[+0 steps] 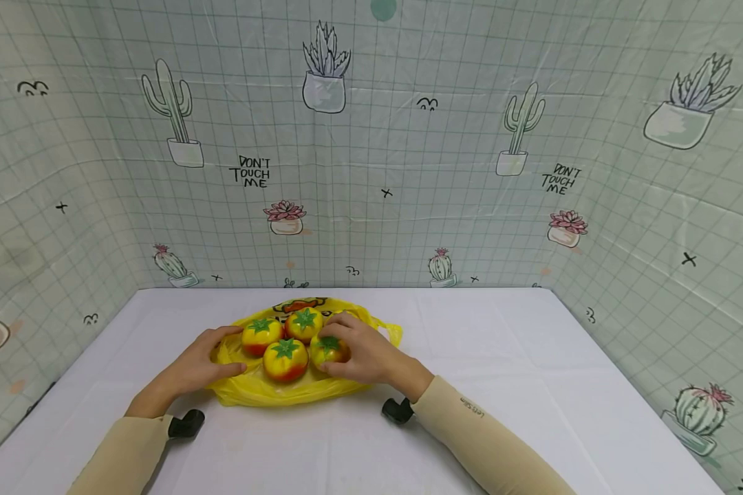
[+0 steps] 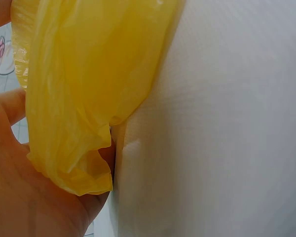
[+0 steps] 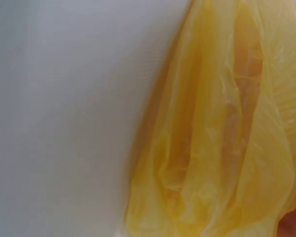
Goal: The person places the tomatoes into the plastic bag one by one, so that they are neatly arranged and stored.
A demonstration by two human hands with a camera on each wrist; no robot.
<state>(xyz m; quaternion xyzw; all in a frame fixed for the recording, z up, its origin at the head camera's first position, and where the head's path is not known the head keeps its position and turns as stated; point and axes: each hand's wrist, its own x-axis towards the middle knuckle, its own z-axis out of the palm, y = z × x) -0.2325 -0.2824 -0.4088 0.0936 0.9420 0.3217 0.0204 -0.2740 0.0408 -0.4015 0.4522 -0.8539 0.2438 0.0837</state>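
A yellow plastic bag [image 1: 266,392] lies spread on the white table [image 1: 501,357], with several red-and-yellow tomatoes with green tops on it. My right hand [image 1: 347,350] curls round the right-hand tomato [image 1: 329,348]. My left hand [image 1: 223,352] holds the bag's left edge between thumb and fingers, beside the left tomato [image 1: 261,335]. Two more tomatoes sit at the front [image 1: 285,359] and at the back [image 1: 304,323]. The left wrist view shows my left palm [image 2: 24,197] with a fold of the bag [image 2: 84,89] against it. The right wrist view shows only bunched bag [image 3: 227,138] and table [image 3: 64,108].
Walls covered in green grid-and-cactus cloth [image 1: 371,172] close in the table at the back and both sides. White tabletop spreads out to the right of the bag and in front of it.
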